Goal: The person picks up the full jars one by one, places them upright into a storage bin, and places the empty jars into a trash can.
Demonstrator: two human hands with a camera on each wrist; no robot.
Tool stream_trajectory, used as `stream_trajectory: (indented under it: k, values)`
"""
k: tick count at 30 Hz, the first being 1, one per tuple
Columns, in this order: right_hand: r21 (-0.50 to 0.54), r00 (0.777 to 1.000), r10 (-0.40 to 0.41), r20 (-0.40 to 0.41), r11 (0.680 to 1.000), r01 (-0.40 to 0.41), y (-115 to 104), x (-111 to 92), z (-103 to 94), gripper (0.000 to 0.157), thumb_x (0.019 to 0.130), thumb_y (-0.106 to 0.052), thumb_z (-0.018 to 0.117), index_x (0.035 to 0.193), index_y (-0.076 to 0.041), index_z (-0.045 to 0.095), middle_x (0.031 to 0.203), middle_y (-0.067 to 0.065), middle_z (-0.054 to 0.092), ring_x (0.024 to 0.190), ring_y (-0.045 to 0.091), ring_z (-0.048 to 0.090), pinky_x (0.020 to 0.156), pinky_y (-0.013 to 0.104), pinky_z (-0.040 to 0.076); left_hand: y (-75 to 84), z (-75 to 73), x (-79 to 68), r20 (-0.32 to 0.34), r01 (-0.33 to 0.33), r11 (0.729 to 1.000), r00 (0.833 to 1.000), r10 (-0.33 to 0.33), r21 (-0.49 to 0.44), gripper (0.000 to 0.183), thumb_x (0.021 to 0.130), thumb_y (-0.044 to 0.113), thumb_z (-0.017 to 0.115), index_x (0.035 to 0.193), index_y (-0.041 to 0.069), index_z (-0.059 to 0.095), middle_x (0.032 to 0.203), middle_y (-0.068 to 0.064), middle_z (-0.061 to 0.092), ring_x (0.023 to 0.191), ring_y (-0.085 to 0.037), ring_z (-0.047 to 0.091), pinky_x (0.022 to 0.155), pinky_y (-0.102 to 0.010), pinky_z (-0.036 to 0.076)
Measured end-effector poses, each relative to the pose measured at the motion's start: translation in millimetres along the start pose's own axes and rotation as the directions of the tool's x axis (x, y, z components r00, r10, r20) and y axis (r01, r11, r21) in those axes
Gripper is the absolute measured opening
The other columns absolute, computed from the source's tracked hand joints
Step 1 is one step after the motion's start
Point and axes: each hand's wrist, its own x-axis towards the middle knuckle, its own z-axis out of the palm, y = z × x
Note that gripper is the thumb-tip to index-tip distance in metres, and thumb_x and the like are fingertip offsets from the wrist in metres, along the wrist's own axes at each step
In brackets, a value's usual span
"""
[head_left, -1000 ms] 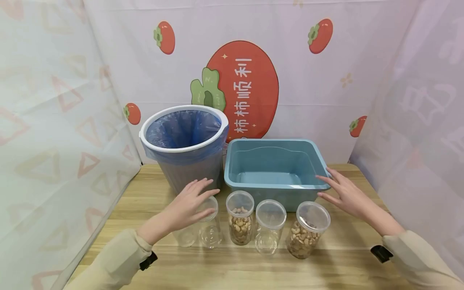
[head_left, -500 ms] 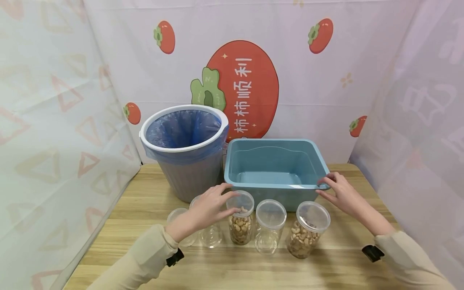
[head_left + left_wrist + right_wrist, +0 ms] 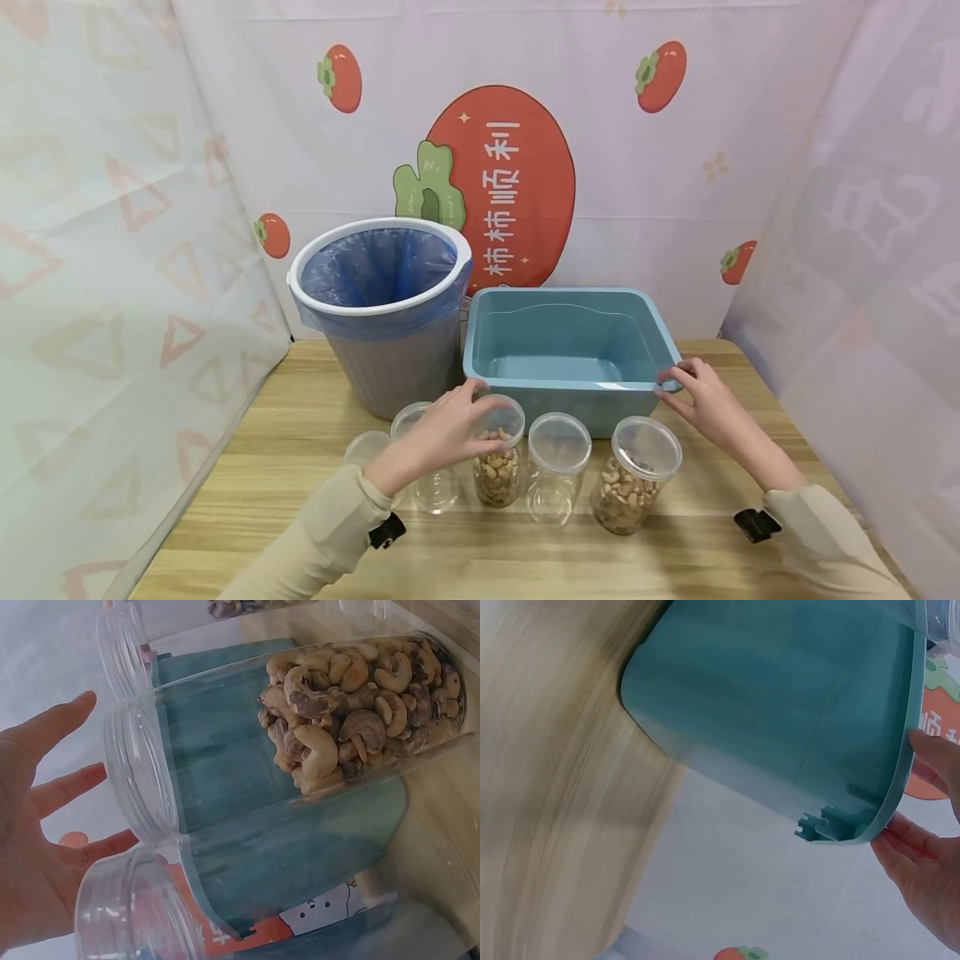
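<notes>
Fingers spread, my left hand (image 3: 442, 429) hovers over the lidded clear jar of cashews (image 3: 497, 483) in the middle of the row. In the left wrist view, its thumb and fingers stand around that jar's clear lid (image 3: 142, 769) with a gap showing at the thumb. My right hand (image 3: 712, 408) pinches the rim of the blue-green plastic basin (image 3: 570, 408) at its right front corner. The right wrist view shows the thumb on the near side of the basin's rim (image 3: 907, 761) and the fingers curled at its corner.
To the right stand a clear jar without nuts (image 3: 555, 483) and another cashew jar (image 3: 628, 500). Two more clear jars, partly behind my left arm, include the leftmost jar (image 3: 366, 447). A bin with a blue liner (image 3: 397, 367) is left of the basin on the wooden table (image 3: 247, 467).
My left hand has moved right, from over the left jars to the middle cashew jar. My right hand has closed its fingers on the basin's rim corner. The jars and basin stay put.
</notes>
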Motion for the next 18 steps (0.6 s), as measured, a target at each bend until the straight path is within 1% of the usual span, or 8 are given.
stream_trajectory:
  k: [6, 11, 15, 18]
  values:
    - [-0.003, 0.999, 0.012, -0.032, 1.000, -0.012, 0, -1, 1.0, 0.031, 0.058, 0.005, 0.075, 0.081, -0.007, 0.058, 0.082, 0.013, 0.048, 0.072, 0.025, 0.047, 0.058, 0.040, 0.039, 0.2, 7.1, 4.2, 0.026, 0.024, 1.000, 0.999, -0.023, -0.014, 0.045, 0.072, 0.042, 0.069, 0.112, 0.024, 0.057, 0.109, -0.012, 0.047, 0.088, -0.023, 0.053, 0.074, -0.037, 0.044]
    - [-0.002, 0.999, 0.023, -0.044, 1.000, -0.023, 0, -1, 2.5, 0.030, 0.058, 0.004, 0.075, 0.081, -0.007, 0.058, 0.081, 0.013, 0.048, 0.071, 0.025, 0.048, 0.057, 0.040, 0.040, 0.4, 10.8, 6.9, 0.049, 0.048, 0.998, 0.998, -0.046, -0.034, 0.045, 0.071, 0.040, 0.071, 0.110, 0.023, 0.058, 0.105, -0.011, 0.046, 0.089, -0.021, 0.052, 0.070, -0.034, 0.045]
    - [-0.006, 0.998, 0.031, -0.049, 1.000, -0.031, 1, -2, 3.6, 0.030, 0.058, 0.004, 0.075, 0.080, -0.006, 0.059, 0.081, 0.013, 0.048, 0.070, 0.024, 0.048, 0.057, 0.040, 0.040, 0.8, 12.4, 9.0, 0.059, 0.056, 0.997, 0.997, -0.053, -0.051, 0.043, 0.071, 0.037, 0.071, 0.109, 0.021, 0.060, 0.101, -0.010, 0.049, 0.093, -0.021, 0.049, 0.072, -0.033, 0.045]
    - [-0.006, 0.998, 0.035, -0.054, 0.999, -0.035, 1, -2, 3.9, 0.030, 0.058, 0.004, 0.075, 0.080, -0.006, 0.059, 0.081, 0.013, 0.048, 0.070, 0.024, 0.048, 0.057, 0.039, 0.040, 0.8, 14.4, 11.4, 0.049, 0.053, 0.996, 0.998, -0.049, -0.071, 0.042, 0.070, 0.034, 0.072, 0.108, 0.020, 0.061, 0.098, -0.009, 0.050, 0.093, -0.021, 0.047, 0.074, -0.034, 0.043]
